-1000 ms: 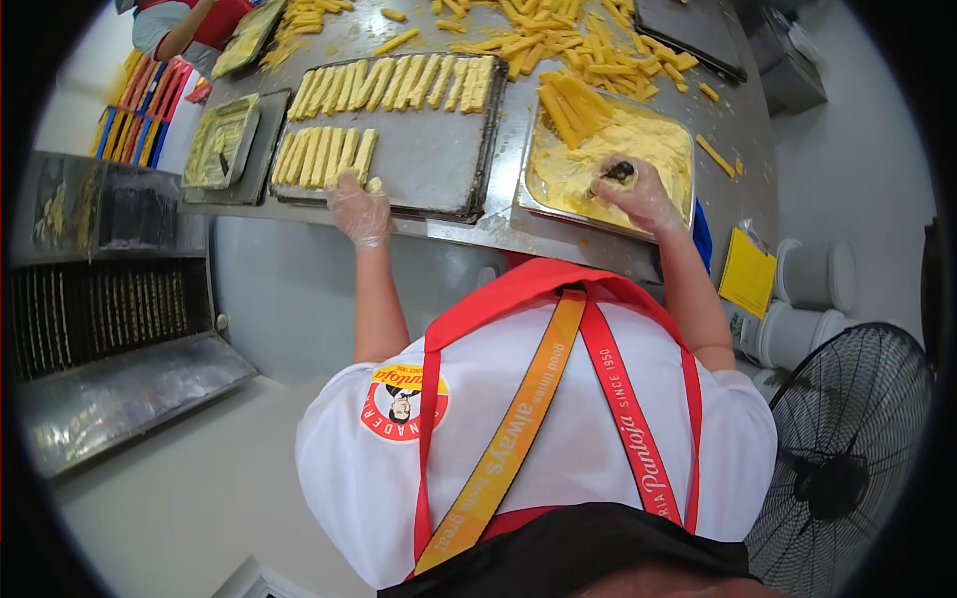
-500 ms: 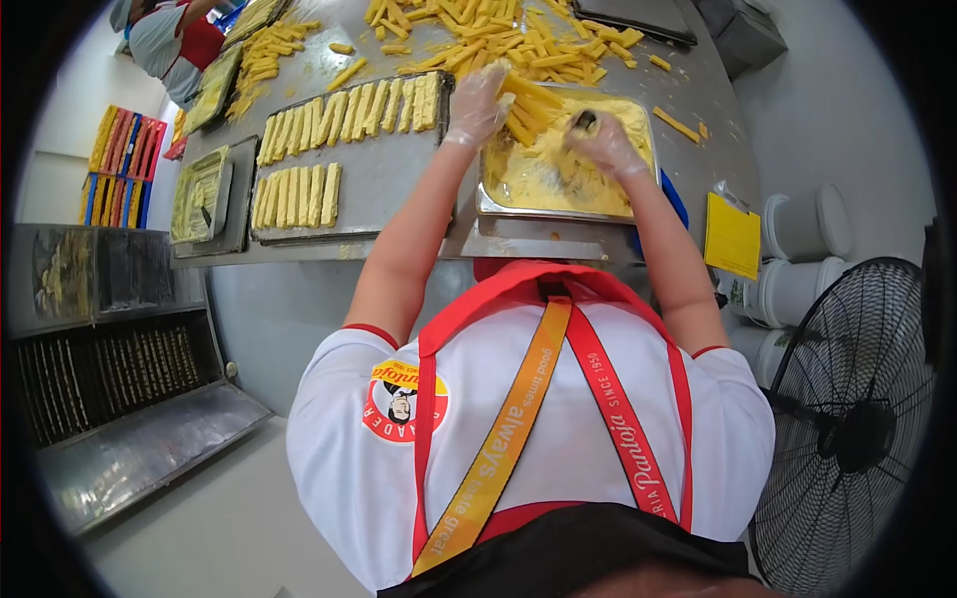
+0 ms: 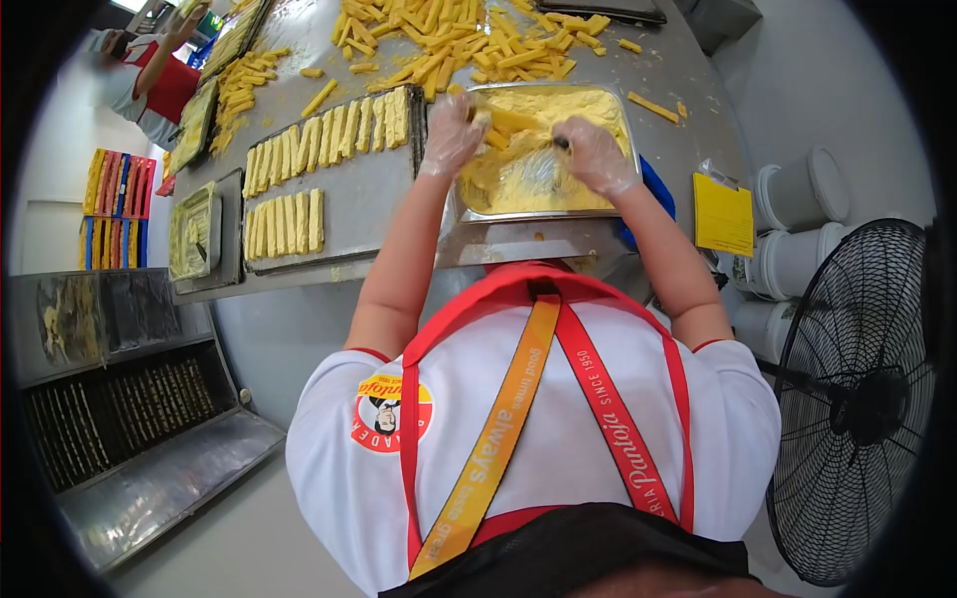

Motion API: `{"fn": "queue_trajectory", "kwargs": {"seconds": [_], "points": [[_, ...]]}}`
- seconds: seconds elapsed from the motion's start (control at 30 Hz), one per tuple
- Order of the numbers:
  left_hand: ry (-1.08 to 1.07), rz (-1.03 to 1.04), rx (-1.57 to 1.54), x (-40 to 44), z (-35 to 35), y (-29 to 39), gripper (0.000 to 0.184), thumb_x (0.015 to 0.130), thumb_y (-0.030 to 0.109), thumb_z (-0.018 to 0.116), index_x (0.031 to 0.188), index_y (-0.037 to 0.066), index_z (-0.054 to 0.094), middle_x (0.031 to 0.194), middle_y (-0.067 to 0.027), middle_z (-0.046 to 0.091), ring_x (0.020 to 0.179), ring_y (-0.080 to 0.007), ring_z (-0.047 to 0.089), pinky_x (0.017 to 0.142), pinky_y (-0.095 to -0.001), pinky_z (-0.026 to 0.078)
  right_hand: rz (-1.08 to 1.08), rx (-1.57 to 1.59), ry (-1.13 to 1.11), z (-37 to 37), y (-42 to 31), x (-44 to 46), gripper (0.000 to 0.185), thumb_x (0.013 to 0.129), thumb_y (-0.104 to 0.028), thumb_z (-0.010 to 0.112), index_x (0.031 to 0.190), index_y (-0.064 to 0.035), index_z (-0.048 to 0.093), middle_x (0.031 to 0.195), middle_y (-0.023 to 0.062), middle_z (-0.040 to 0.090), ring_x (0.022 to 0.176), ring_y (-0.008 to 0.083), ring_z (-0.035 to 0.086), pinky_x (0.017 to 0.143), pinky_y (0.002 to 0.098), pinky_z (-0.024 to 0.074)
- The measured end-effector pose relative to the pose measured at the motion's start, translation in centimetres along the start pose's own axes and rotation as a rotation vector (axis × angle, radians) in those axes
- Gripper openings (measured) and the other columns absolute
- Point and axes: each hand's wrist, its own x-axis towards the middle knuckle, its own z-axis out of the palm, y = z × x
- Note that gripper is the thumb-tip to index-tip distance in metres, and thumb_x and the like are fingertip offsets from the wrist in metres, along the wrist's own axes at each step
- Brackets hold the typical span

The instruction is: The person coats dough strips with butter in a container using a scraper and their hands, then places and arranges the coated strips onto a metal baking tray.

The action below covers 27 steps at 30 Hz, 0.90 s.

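In the head view, my left hand [image 3: 454, 137], in a clear plastic glove, is closed round the end of a yellow cake-like stick [image 3: 510, 119] above the left part of a metal pan [image 3: 543, 215]. More sticks lie close by. The pan contains pale yellow cream [image 3: 588, 102], scraped thin in the middle. My right hand [image 3: 598, 157], also gloved, grips the dark handle of a spreader [image 3: 561, 143] over the cream; its blade is hard to make out. Left of the pan, a dark baking tray [image 3: 367, 211] bears two rows of cream-coated sticks [image 3: 284, 224].
A heap of uncoated sticks [image 3: 518, 45] covers the table's far side. A smaller cream-smeared pan [image 3: 196, 234] stands at the left. Another person [image 3: 159, 80] works at the far left. White buckets [image 3: 797, 264], a yellow card [image 3: 724, 214] and a black fan [image 3: 852, 399] are on the right.
My left hand has come slightly down and left. My right hand has drawn back toward me, and more bare metal shows in the pan's middle. The camera view has shifted a little.
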Motion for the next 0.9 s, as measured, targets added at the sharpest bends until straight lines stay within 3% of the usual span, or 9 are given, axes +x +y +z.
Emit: {"fn": "queue_trajectory", "kwargs": {"seconds": [0.1, 0.13, 0.23, 0.33, 0.53, 0.67, 0.77, 0.87, 0.9], "points": [[-0.045, -0.128, -0.261, -3.7, -0.3, 1.7, 0.023, 0.076, 0.012, 0.062, 0.097, 0.004, 0.064, 0.088, -0.019, 0.066, 0.079, -0.0328, 0.064, 0.073, -0.0385, 0.05, 0.096, 0.349, -0.492, -3.3, -1.3, -0.6, 0.021, 0.076, -0.018, 0.064, 0.088, -0.0017, 0.065, 0.084, 0.0198, 0.065, 0.081, 0.0358, 0.062, 0.074, 0.0381, 0.0486], [-0.055, -0.181, -0.3, -4.6, -0.3, 2.2, 0.024, 0.076, 0.01, 0.062, 0.098, 0.003, 0.064, 0.089, -0.0178, 0.067, 0.079, -0.0302, 0.064, 0.073, -0.0366, 0.05, 0.225, 0.396, -0.489, -3.4, -0.6, -0.6, 0.022, 0.075, -0.018, 0.065, 0.088, -0.0012, 0.065, 0.082, 0.0202, 0.065, 0.081, 0.0364, 0.062, 0.074, 0.0392, 0.0487], [-0.07, -0.337, -0.444, -6.6, 0.4, 2.6, 0.026, 0.075, 0.005, 0.063, 0.101, 0.001, 0.065, 0.09, -0.0141, 0.068, 0.078, -0.0232, 0.064, 0.073, -0.032, 0.049, 0.23, 0.154, 0.002, -1.7, 1.7, 0.1, 0.024, 0.076, -0.02, 0.065, 0.092, -0.003, 0.064, 0.09, 0.0207, 0.063, 0.084, 0.0357, 0.061, 0.076, 0.0386, 0.0492], [-0.146, -0.488, -0.595, -7.0, 1.2, 2.1, 0.029, 0.073, -0.002, 0.066, 0.101, -0.001, 0.064, 0.093, -0.0106, 0.069, 0.082, -0.0176, 0.063, 0.073, -0.0288, 0.049, 0.302, 0.22, 0.24, -0.4, 1.0, 0.3, 0.022, 0.078, -0.017, 0.067, 0.094, -0.0017, 0.063, 0.091, 0.0159, 0.065, 0.086, 0.0291, 0.063, 0.076, 0.036, 0.0496], [-0.141, -0.172, -0.285, -7.8, 2.4, -0.3, 0.026, 0.072, 0.008, 0.07, 0.096, 0.003, 0.062, 0.084, -0.0157, 0.063, 0.077, -0.0328, 0.061, 0.072, -0.0384, 0.048, 0.646, 1.222, 0.232, 0.1, -1.4, -0.5, 0.02, 0.077, -0.009, 0.073, 0.091, -0.0005, 0.062, 0.086, 0.0051, 0.064, 0.074, 0.0148, 0.064, 0.065, 0.0291, 0.0524], [-0.126, -0.08, -0.158, -8.1, 1.9, -0.2, 0.025, 0.073, 0.012, 0.07, 0.093, 0.004, 0.058, 0.082, -0.0185, 0.059, 0.076, -0.0386, 0.058, 0.07, -0.0433, 0.047, 0.743, 0.947, 0.201, -0.9, -0.7, 0.2, 0.02, 0.077, -0.006, 0.071, 0.093, -0.0002, 0.061, 0.087, 0.0065, 0.065, 0.07, 0.0148, 0.063, 0.063, 0.0276, 0.0533], [-0.109, -0.063, -0.092, -7.5, 0.5, 2.6, 0.025, 0.074, 0.012, 0.07, 0.094, 0.004, 0.057, 0.082, -0.0183, 0.06, 0.078, -0.0378, 0.06, 0.068, -0.043, 0.047, 0.486, 0.998, 0.253, -0.5, -1.6, -0.1, 0.019, 0.078, -0.006, 0.07, 0.093, 0.0004, 0.061, 0.086, 0.0064, 0.065, 0.069, 0.0143, 0.063, 0.06, 0.0273, 0.0533], [-0.124, -0.096, -0.076, -7.3, 0.1, 3.4, 0.027, 0.075, 0.013, 0.071, 0.095, 0.004, 0.055, 0.082, -0.0182, 0.061, 0.079, -0.0381, 0.061, 0.067, -0.0429, 0.048, 0.482, 1.344, 0.211, -0.1, -2.5, 0.1, 0.018, 0.078, -0.008, 0.069, 0.092, 0.0009, 0.061, 0.084, 0.0058, 0.065, 0.07, 0.0133, 0.063, 0.061, 0.027, 0.0526], [-0.12, -0.108, -0.08, -7.3, 0.2, 3.3, 0.028, 0.075, 0.012, 0.071, 0.095, 0.004, 0.055, 0.081, -0.0183, 0.061, 0.079, -0.0384, 0.061, 0.067, -0.0429, 0.048, 0.55, 1.205, 0.189, 0.0, -2.1, 0.3, 0.018, 0.078, -0.008, 0.069, 0.091, 0.0011, 0.061, 0.083, 0.0058, 0.064, 0.071, 0.0133, 0.063, 0.062, 0.0269, 0.0526]]}}
